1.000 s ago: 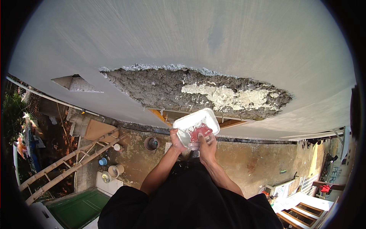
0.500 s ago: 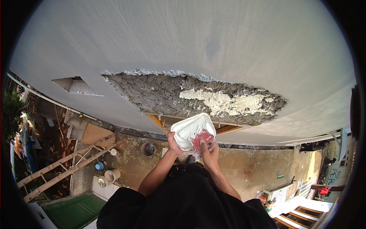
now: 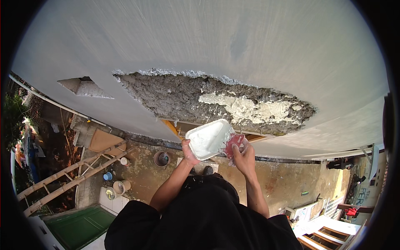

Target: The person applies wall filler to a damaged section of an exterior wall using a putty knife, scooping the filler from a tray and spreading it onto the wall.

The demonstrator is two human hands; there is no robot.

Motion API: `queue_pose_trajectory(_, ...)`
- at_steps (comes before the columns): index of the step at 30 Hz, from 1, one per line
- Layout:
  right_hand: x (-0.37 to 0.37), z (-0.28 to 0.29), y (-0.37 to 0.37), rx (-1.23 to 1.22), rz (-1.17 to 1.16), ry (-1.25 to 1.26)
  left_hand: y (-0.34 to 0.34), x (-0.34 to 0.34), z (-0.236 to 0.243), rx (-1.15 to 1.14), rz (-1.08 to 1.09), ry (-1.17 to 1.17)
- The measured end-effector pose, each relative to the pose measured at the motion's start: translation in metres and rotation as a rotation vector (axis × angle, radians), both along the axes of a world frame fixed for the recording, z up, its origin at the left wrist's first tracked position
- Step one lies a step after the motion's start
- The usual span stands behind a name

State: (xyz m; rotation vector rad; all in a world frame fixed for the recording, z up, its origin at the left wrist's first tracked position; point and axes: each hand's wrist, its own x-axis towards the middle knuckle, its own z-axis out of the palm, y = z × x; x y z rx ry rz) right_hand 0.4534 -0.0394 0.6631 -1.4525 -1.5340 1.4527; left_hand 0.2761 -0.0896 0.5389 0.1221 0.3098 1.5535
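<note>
A white rectangular tray (image 3: pixel 205 137) with white paste inside is gripped at its left side by my left hand (image 3: pixel 188 153). My right hand (image 3: pixel 243 156) pinches a red flat scraper (image 3: pixel 232 141) with pale paste on it, at the right edge of the tray. Beyond them, the grey wall (image 3: pixel 308 50) has a long rough exposed patch (image 3: pixel 162 93), with a band of cream filler (image 3: pixel 246 106) across its right part. A smaller triangular recess (image 3: pixel 83 87) sits to the left.
Below, on the stained ground (image 3: pixel 275 179), are a bamboo ladder (image 3: pixel 75 179), several buckets (image 3: pixel 161 158), a tan board (image 3: pixel 104 143) and a green panel (image 3: pixel 79 225) at lower left. An opening with a wooden frame (image 3: pixel 171 127) lies under the patch. Clutter and a red item (image 3: pixel 351 211) are at right.
My right hand and the red scraper have moved right, toward the tray's edge. The tray has shifted slightly left, and more of its white inside now shows.
</note>
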Motion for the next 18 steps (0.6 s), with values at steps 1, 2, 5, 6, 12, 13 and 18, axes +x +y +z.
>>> queue_pose_trajectory(1, 0.003, -0.005, 0.005, 0.007, 0.032, -0.01, 0.0, 0.0, 0.0, 0.013, -0.003, -0.006)
queue_pose_trajectory(2, 0.005, -0.008, 0.008, 0.015, 0.064, -0.021, -0.001, 0.0, -0.002, 0.01, 0.0, -0.007)
queue_pose_trajectory(5, 0.003, -0.012, 0.005, 0.062, 0.092, -0.134, 0.0, -0.002, -0.005, 0.011, -0.005, -0.002)
queue_pose_trajectory(6, 0.003, -0.016, 0.002, 0.083, 0.089, -0.163, 0.0, -0.003, -0.005, 0.019, -0.001, -0.001)
queue_pose_trajectory(12, -0.007, -0.031, -0.009, 0.128, -0.02, -0.086, -0.004, -0.004, -0.005, 0.016, -0.006, 0.014)
queue_pose_trajectory(13, -0.008, -0.035, -0.008, 0.127, -0.021, -0.085, -0.004, -0.004, -0.007, 0.026, -0.01, -0.002)
queue_pose_trajectory(18, -0.011, -0.052, -0.008, 0.037, -0.019, 0.077, -0.006, -0.004, -0.012, -0.01, 0.015, 0.007)
